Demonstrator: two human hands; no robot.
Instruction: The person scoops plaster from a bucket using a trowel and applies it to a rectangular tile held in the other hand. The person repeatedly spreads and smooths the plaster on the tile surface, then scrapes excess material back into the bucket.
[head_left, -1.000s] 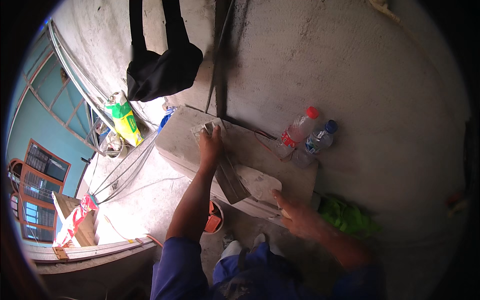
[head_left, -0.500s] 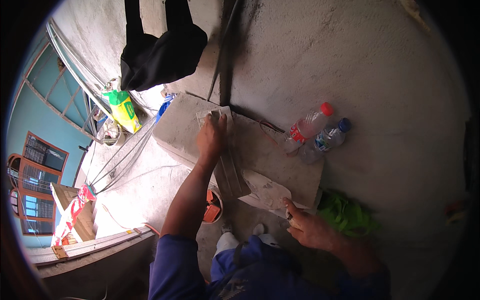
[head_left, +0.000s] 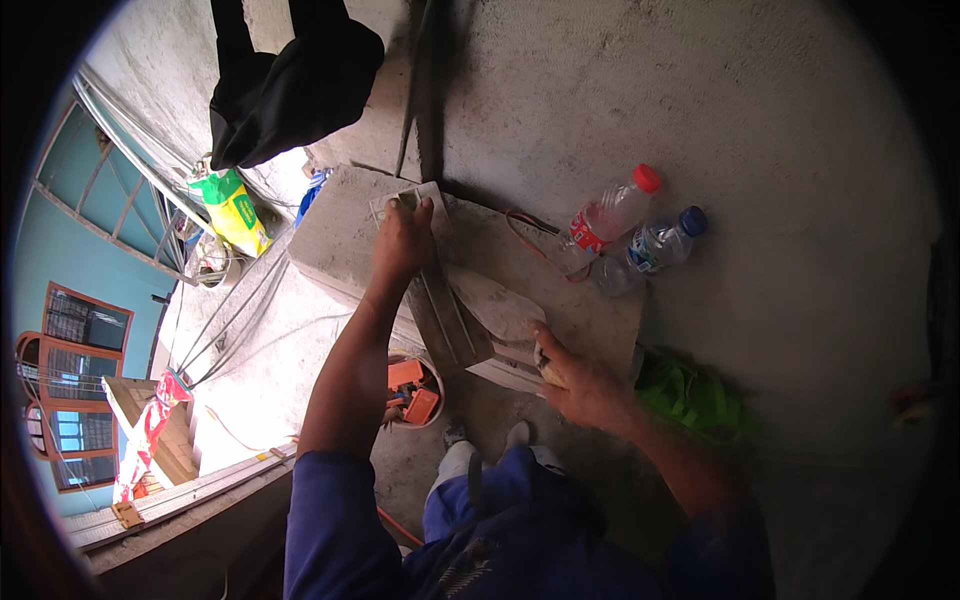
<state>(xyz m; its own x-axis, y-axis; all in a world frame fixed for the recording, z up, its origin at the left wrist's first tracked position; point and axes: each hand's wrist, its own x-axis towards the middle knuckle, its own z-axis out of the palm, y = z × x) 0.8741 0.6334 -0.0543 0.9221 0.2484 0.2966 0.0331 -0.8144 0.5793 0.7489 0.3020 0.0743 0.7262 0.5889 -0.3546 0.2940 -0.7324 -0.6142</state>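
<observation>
My left hand [head_left: 403,240] is closed round the far end of a long, narrow plastering float [head_left: 452,325], grey and ribbed lengthwise. The float slants over a cement-coated block ledge [head_left: 560,315], its near end sticking out past the front edge. My right hand [head_left: 575,380] grips the handle of a trowel [head_left: 497,308] with a broad, pale, dusty blade. That blade lies against or just beside the right side of the float; exact contact I cannot tell. My right fingers hide most of the trowel's handle.
Two plastic bottles, one red-capped [head_left: 612,212] and one blue-capped [head_left: 655,250], lean at the wall behind the ledge. Below stands a bucket with orange pieces [head_left: 412,388]. A green bag [head_left: 690,395] lies right. Black cloth [head_left: 300,85] hangs at upper left.
My right hand has moved left and away from me, bringing the trowel blade along the float's side. The whole view has shifted slightly, showing more of the bucket.
</observation>
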